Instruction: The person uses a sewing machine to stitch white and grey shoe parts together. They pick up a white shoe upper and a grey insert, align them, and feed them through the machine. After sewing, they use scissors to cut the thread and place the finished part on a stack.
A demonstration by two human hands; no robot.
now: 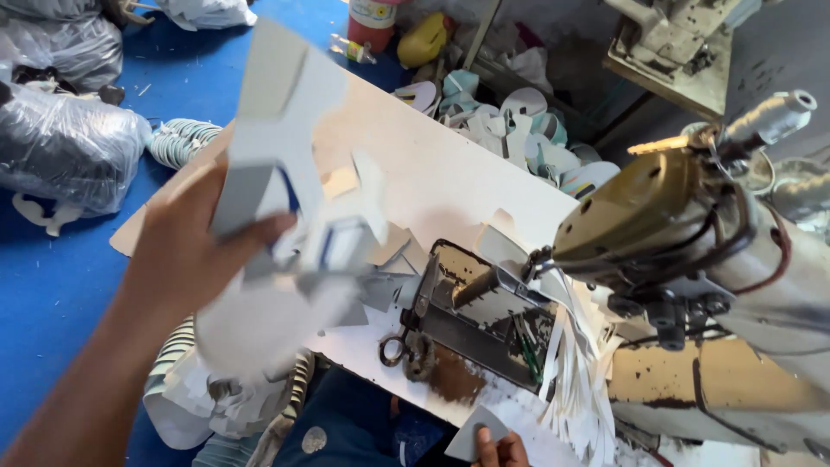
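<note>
Left hand (186,251): raised above the table edge, closed on a stack of grey-white cut pieces (281,173), thumb across the front; the hold looks firm enough to keep the stack together, though motion blur smears its lower end
Stack's lie: long axis runs near upright in the view, tilted slightly right; the narrow end points up and away from the person, the wider blurred end hangs toward the lap
Right hand (500,450): low at the bottom edge, fingertips pinched on a small grey piece (471,435); only the fingers show
Sewing machine (692,259): worn, brass-coloured head over a dark needle plate (480,311); stands at the right, close to both hands
Scissors (406,353): lie just beside the plate, within easy reach
Table (450,173): pale board, scraps and white strips (575,372) scattered near the machine
Floor: blue; plastic-wrapped bundles (69,143) well apart at left
</note>
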